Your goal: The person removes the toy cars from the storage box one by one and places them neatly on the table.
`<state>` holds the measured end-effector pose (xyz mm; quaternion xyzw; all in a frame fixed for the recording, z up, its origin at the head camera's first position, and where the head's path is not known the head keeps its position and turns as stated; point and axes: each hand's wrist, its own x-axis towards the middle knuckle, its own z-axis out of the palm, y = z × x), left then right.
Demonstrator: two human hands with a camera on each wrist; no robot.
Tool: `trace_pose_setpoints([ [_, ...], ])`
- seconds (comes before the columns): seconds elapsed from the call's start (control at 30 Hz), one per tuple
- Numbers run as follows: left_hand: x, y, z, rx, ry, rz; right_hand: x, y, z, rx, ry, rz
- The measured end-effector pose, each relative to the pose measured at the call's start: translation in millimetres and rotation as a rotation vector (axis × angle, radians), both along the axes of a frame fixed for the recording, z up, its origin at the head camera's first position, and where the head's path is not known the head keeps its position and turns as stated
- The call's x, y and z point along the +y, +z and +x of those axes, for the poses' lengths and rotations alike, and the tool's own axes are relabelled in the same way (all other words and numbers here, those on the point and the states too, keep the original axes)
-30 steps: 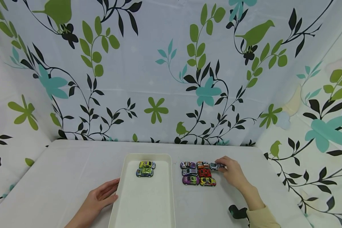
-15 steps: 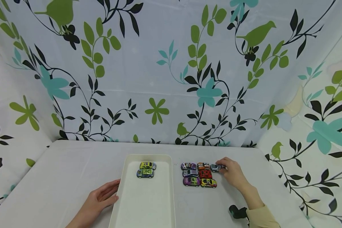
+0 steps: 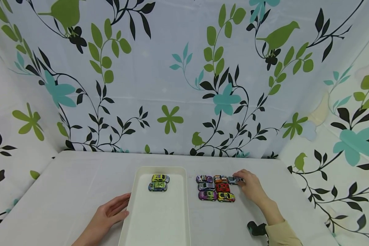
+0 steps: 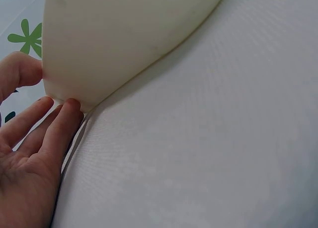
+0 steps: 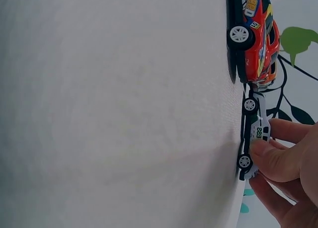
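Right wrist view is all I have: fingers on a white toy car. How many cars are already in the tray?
Observer: Two cars sit at the far end of the tray.
Operator: What is the other hand doing?
Observer: The left hand rests against the tray's left rim, fingers straight.
Operator: How many cars are left outside?
Observer: Seven: six in a block, plus the white car pinched by the right hand.

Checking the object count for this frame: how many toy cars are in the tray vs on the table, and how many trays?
Toy cars in the white plastic tray: 2 (yellow-green, blue-green)
Toy cars on the table, outside the tray: 7 (one, the white-grey car, pinched by the right hand)
Trays: 1
Total: 10 things
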<state>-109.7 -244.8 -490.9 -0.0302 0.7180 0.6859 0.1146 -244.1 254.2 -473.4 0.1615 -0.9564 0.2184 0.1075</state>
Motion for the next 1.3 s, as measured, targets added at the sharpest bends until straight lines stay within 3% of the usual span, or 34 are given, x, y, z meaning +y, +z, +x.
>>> trace_pose_setpoints([
  [0.3,2,1.7,0.9,0.000,0.011,0.003,0,4.7,2.6,-0.019,-0.030,0.019],
  [0.5,0,1.3,0.2,0.001,0.010,0.006,-8,13.6,5.3,0.007,0.008,-0.004],
  [0.77,0,0.1,-0.3,-0.008,0.016,0.005,-34,28.4,15.4,-0.024,0.048,-0.037],
  [1.0,1,0.4,-0.1,-0.013,0.018,0.002,-69,36.1,27.4,0.003,0.144,-0.061],
  [1.3,1,1.3,-0.4,-0.015,0.014,0.005,-124,59.9,34.8,0.010,0.274,-0.090],
])
